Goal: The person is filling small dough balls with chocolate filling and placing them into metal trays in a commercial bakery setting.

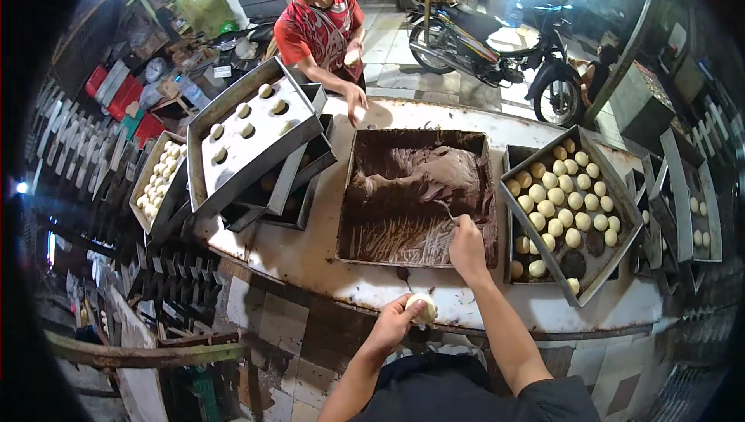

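Observation:
My left hand [388, 324] is closed around a pale, flattened piece of dough [421, 309], held in front of the table's near edge. My right hand [467, 250] grips a slim metal utensil [445, 208], whose far end meets the chocolate-brown paste [446, 175]; the shape of that end cannot be made out. The paste is heaped at the back and right of a deep rectangular metal pan [340, 224], with only a streaked smear along its near part. To the right, a metal tray [617, 263] holds many round, pale dough balls [583, 222].
Across the white table [310, 267], a person in a red shirt [306, 30] holds a dough piece and reaches over the tabletop. A tilted tray [203, 212] with several dough balls rests on stacked trays at left. More trays [683, 197] stand far right. A motorcycle [497, 53] is parked behind.

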A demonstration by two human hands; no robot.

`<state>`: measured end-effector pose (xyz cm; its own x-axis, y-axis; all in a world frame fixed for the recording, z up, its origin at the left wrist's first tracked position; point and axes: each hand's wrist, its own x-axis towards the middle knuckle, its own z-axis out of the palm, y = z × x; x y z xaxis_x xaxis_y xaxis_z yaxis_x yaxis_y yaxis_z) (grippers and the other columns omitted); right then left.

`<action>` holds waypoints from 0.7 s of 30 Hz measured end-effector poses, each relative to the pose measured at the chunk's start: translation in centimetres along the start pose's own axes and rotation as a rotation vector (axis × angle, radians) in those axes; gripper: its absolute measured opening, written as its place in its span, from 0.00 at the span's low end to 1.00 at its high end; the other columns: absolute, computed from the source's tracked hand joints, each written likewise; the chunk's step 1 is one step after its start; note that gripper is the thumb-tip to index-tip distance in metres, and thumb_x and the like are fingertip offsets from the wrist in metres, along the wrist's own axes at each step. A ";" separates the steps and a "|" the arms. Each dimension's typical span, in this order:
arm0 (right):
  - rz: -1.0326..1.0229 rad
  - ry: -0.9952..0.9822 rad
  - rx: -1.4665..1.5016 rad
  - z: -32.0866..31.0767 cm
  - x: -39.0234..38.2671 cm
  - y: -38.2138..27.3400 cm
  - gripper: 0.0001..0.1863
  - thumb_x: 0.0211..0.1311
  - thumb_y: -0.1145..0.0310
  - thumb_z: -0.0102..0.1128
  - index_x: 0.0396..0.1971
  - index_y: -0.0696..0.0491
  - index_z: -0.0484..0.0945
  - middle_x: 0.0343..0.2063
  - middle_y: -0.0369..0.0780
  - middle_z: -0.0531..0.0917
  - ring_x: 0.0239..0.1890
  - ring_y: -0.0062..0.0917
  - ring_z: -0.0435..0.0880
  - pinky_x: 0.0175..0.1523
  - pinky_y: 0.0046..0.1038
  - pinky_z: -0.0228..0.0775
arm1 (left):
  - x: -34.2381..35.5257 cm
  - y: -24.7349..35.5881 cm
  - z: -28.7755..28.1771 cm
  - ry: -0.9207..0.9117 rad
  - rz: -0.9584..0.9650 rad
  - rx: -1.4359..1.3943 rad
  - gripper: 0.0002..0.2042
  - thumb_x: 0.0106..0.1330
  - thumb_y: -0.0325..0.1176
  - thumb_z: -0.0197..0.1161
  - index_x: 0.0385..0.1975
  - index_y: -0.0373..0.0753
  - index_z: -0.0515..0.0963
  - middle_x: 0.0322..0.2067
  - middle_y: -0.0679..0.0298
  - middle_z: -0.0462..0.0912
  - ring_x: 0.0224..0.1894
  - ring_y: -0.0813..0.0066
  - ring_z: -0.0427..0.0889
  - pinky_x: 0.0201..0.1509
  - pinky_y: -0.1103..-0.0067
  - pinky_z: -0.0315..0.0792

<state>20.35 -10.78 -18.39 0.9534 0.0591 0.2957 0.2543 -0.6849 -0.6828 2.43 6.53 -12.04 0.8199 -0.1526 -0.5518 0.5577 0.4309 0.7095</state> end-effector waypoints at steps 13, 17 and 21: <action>0.348 0.079 -0.049 9.1 0.7 -6.3 0.12 0.54 0.85 0.51 0.38 0.63 0.78 0.29 0.54 0.85 0.39 0.51 0.86 0.48 0.46 0.76 | 0.4 9.2 -22.7 0.092 0.101 0.056 0.13 0.78 0.35 0.58 0.47 0.29 0.81 0.42 0.54 0.89 0.42 0.70 0.87 0.53 0.72 0.79; 0.317 0.120 -0.143 9.4 0.4 -5.6 0.09 0.54 0.81 0.54 0.34 0.62 0.82 0.28 0.55 0.86 0.37 0.54 0.86 0.47 0.47 0.78 | 1.5 12.3 -21.3 0.019 0.102 -0.016 0.15 0.78 0.37 0.59 0.49 0.29 0.81 0.43 0.56 0.88 0.44 0.69 0.87 0.54 0.72 0.80; 0.501 -0.255 0.664 9.0 -0.6 -9.2 0.10 0.67 0.78 0.58 0.45 0.60 0.84 0.28 0.39 0.89 0.25 0.17 0.81 0.29 0.24 0.73 | 4.9 11.5 -19.7 -0.053 0.110 -0.068 0.15 0.76 0.35 0.62 0.52 0.28 0.81 0.45 0.58 0.88 0.45 0.71 0.86 0.53 0.73 0.80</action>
<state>18.91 2.03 -18.28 0.9654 0.0797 -0.2481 -0.2386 -0.1127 -0.9646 10.34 28.25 -15.22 0.8823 -0.1476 -0.4470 0.4556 0.5067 0.7319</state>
